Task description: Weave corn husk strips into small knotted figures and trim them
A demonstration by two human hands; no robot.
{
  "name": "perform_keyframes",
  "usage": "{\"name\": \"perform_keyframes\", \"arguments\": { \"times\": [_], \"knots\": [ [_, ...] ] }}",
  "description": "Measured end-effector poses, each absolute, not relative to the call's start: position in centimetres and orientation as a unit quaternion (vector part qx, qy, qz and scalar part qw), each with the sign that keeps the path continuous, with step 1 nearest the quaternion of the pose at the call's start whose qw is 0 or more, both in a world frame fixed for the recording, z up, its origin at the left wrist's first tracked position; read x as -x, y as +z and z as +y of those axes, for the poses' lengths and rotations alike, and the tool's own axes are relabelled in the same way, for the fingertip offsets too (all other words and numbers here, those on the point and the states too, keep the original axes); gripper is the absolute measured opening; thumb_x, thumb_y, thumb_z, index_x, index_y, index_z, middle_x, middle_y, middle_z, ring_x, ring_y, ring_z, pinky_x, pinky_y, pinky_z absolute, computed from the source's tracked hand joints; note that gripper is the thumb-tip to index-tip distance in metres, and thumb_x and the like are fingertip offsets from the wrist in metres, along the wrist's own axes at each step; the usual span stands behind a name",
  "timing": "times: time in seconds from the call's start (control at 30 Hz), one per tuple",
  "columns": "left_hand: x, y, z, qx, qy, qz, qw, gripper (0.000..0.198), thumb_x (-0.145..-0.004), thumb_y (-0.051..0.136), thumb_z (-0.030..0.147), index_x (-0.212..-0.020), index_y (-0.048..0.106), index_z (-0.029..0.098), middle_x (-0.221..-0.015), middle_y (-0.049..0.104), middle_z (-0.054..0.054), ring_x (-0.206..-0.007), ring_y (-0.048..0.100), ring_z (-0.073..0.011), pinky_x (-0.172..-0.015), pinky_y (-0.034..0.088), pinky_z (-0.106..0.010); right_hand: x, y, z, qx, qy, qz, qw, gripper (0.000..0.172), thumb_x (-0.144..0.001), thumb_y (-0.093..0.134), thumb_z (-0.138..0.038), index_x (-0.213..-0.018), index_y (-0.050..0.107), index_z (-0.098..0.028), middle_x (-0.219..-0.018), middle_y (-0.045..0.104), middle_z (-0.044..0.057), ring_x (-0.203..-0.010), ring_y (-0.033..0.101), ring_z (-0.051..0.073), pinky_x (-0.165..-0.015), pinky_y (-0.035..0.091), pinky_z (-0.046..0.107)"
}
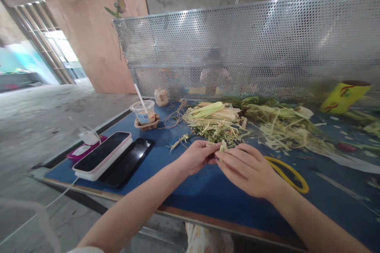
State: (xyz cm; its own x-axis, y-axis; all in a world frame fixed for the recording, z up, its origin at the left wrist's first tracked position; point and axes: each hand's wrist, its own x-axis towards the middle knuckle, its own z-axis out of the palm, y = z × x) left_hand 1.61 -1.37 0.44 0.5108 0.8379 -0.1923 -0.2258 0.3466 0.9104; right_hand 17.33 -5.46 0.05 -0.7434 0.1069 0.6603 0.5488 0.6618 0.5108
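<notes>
Over the blue tabletop [190,201], my left hand [198,157] and my right hand [245,168] meet with their fingertips together. Between them is a small pale green piece of plant [223,146], looking like a strip of husk or leaf, pinched by both hands. Fingers cover most of it. Just beyond the hands lies a heap of thin greenish stems and sprigs [218,131]. Behind that heap is a stack of pale, flat husk-like leaves [212,111]. A yellow ring [292,176] lies by my right wrist.
At left are a phone [102,152] on a white block, a black tray [127,162] and a cup with straw [144,112]. Loose husks [276,122], string [175,118] and a yellow roll [344,97] lie further back. A perforated metal panel [237,51] closes the far side.
</notes>
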Motion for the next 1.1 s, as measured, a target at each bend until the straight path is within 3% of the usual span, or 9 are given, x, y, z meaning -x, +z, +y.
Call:
{"name": "perform_keyframes", "arguments": {
  "times": [0.2,0.33,0.47,0.57,0.67,0.77,0.9,1.0,1.1],
  "knots": [
    [-1.3,0.2,-0.9,-0.440,0.413,0.329,0.727,0.034,-0.058,0.071,0.037,-0.056,0.055,0.008,-0.049,0.050,0.002,-0.043,0.039,-0.0033,-0.043,0.028,-0.019,-17.8,-0.6,-5.2,0.220,-0.334,-0.852,0.338,0.012,-0.075,0.059,-0.013,-0.077,0.058,-0.024,-0.076,0.064,0.000,-0.074,0.055,0.015,-0.078,0.041,0.035],
    [-1.3,0.1,-0.8,-0.465,0.455,0.323,0.687,0.035,-0.061,0.068,0.040,-0.055,0.053,0.009,-0.050,0.048,0.003,-0.045,0.039,-0.0035,-0.044,0.028,-0.019,-17.9,-0.4,-5.0,0.284,-0.234,-0.853,0.371,0.014,-0.076,0.057,-0.015,-0.066,0.053,-0.025,-0.060,0.056,-0.001,-0.062,0.051,0.014,-0.071,0.042,0.033],
    [-1.2,0.2,-0.6,-0.505,0.493,0.339,0.622,0.033,-0.064,0.065,0.041,-0.057,0.054,0.011,-0.052,0.047,0.004,-0.047,0.038,-0.0035,-0.047,0.030,-0.019,-17.9,0.0,-4.7,0.273,-0.139,-0.877,0.369,0.014,-0.079,0.052,-0.013,-0.069,0.051,-0.023,-0.063,0.055,-0.001,-0.065,0.050,0.014,-0.067,0.041,0.031],
    [-1.1,0.2,-0.5,-0.496,0.506,0.353,0.611,0.032,-0.063,0.065,0.042,-0.061,0.055,0.012,-0.055,0.049,0.004,-0.047,0.039,-0.0041,-0.049,0.031,-0.019,-17.9,-0.3,-4.1,0.334,0.061,-0.849,0.404,0.007,-0.080,0.052,-0.020,-0.082,0.046,-0.023,-0.077,0.056,0.001,-0.071,0.052,0.014,-0.068,0.042,0.031],
    [-1.2,0.3,-0.6,-0.492,0.508,0.367,0.605,0.032,-0.062,0.066,0.043,-0.066,0.058,0.012,-0.057,0.051,0.003,-0.048,0.041,-0.0048,-0.050,0.032,-0.020,-17.5,-1.3,-3.4,0.383,0.356,-0.722,0.454,0.027,-0.078,0.052,-0.039,-0.089,0.034,-0.022,-0.080,0.056,0.002,-0.067,0.054,0.013,-0.057,0.043,0.028],
    [-1.3,0.5,-1.0,-0.550,0.485,0.361,0.576,0.028,-0.066,0.062,0.040,-0.067,0.059,0.012,-0.058,0.052,0.002,-0.048,0.039,-0.0046,-0.049,0.031,-0.019,-16.8,-2.1,-2.7,0.368,0.532,-0.640,0.415,0.041,-0.075,0.049,-0.053,-0.094,0.037,-0.019,-0.074,0.058,0.003,-0.058,0.054,0.013,-0.049,0.040,0.025],
    [-1.4,0.6,-1.3,-0.629,0.457,0.336,0.531,0.021,-0.072,0.057,0.032,-0.068,0.059,0.011,-0.057,0.052,0.002,-0.050,0.040,-0.0050,-0.050,0.032,-0.019,-16.3,-2.3,-2.3,0.358,0.539,-0.605,0.464,0.034,-0.075,0.054,-0.046,-0.089,0.047,-0.016,-0.061,0.054,-0.003,-0.049,0.045,0.008,-0.048,0.036,0.023],
    [-1.4,0.4,-1.4,-0.634,0.432,0.323,0.554,0.020,-0.073,0.057,0.032,-0.075,0.058,0.013,-0.060,0.054,0.001,-0.052,0.044,-0.0063,-0.051,0.033,-0.018,-16.3,-2.0,-2.5,0.337,0.553,-0.548,0.530,0.030,-0.075,0.056,-0.040,-0.094,0.048,-0.019,-0.061,0.053,-0.004,-0.050,0.045,0.008,-0.047,0.034,0.022],
    [-1.5,0.4,-1.5,-0.635,0.428,0.318,0.559,0.024,-0.073,0.057,0.034,-0.086,0.057,0.014,-0.061,0.053,0.002,-0.053,0.046,-0.0073,-0.050,0.034,-0.018,-16.2,-1.7,-2.9,0.319,0.588,-0.510,0.541,0.027,-0.075,0.056,-0.039,-0.094,0.049,-0.020,-0.060,0.051,-0.005,-0.046,0.040,0.007,-0.042,0.028,0.020]
  ]
}}
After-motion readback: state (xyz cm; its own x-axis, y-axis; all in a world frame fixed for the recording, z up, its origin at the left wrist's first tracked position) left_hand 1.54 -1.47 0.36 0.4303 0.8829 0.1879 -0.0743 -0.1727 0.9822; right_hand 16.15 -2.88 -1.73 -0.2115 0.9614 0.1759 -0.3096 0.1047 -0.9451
